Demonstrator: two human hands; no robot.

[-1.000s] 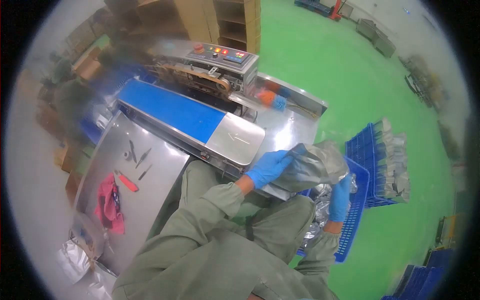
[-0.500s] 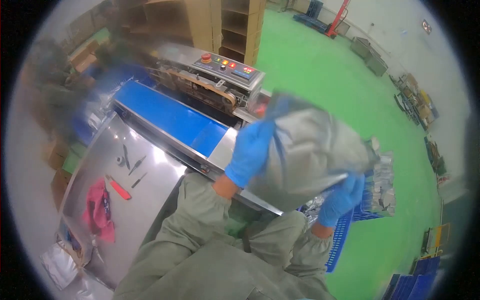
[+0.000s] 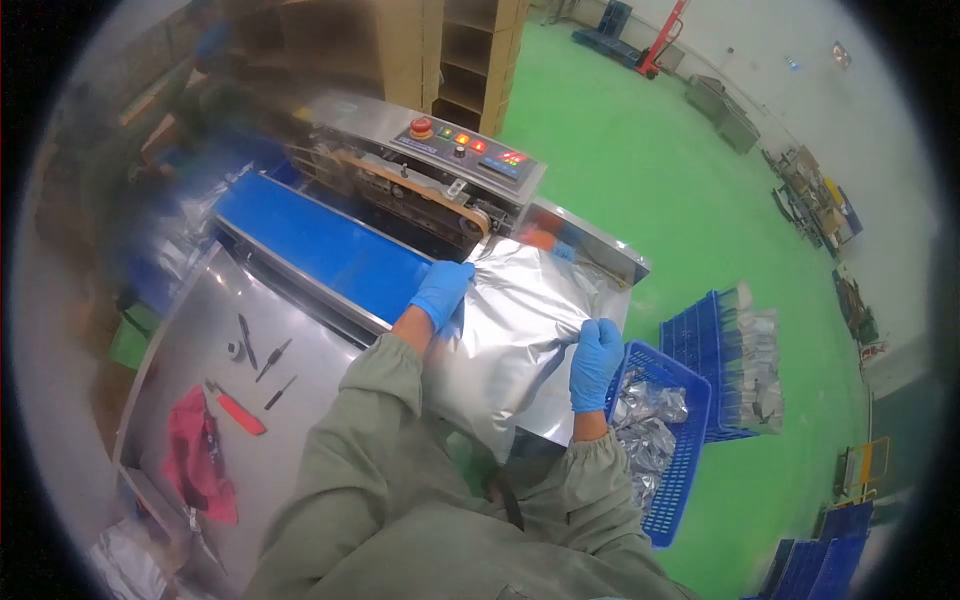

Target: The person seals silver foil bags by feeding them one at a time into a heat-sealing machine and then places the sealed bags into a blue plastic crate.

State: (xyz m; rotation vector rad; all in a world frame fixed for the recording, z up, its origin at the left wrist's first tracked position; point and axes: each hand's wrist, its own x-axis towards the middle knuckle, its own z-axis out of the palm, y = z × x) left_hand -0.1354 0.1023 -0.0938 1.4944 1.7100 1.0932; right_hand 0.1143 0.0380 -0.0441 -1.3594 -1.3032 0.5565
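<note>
The silver foil bag (image 3: 510,340) is lying across the near end of the sealing machine (image 3: 440,150), its lower part hanging towards the lap. The left hand (image 3: 443,290) is pinching one upper side, fingers closed on foil; the right hand (image 3: 597,362) is gripping the opposite side, fingers curled tight. The film is creasing between them — likely light, limp and slippery, best held at both edges — its contents not visible.
</note>
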